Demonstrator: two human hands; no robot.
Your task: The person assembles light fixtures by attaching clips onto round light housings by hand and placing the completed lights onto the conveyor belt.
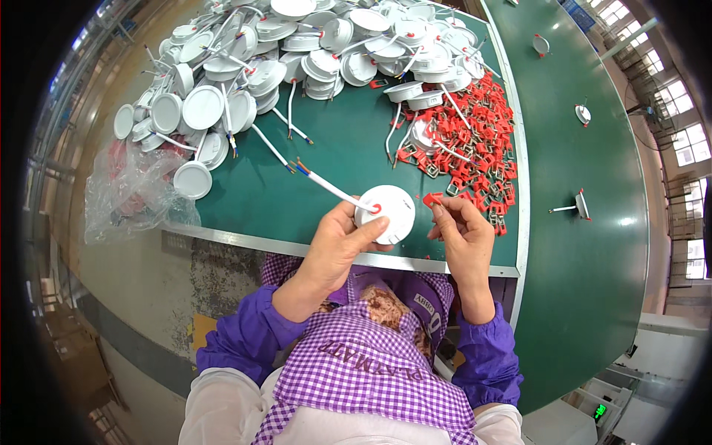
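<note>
Head view, looking down on the worktable. The left hand (337, 241) grips a white disc lamp (395, 215) by its near-left rim, thumb laid across the face and fingers beneath. The lamp is held above the near edge of the green table (252, 215), its flat face turned up. A white cable (330, 185) leaves this face at a red grommet (376, 209) and runs toward the far left, ending in bared coloured wires. The right hand (469, 236), just beside the lamp and apart from it, pinches a red clip (431, 199) between thumb and forefinger; its other fingers are curled.

Surroundings: a heap of similar lamps (202, 107) covers the far and left part of the table. At the right lies a mound of red clips (486, 141) with metal loops, some lamps resting on it. A clear plastic bag (122, 196) with reddish contents sits at the left corner. Beyond the table's right border, a long green surface (571, 297) carries three well-spaced lamps (583, 114).
</note>
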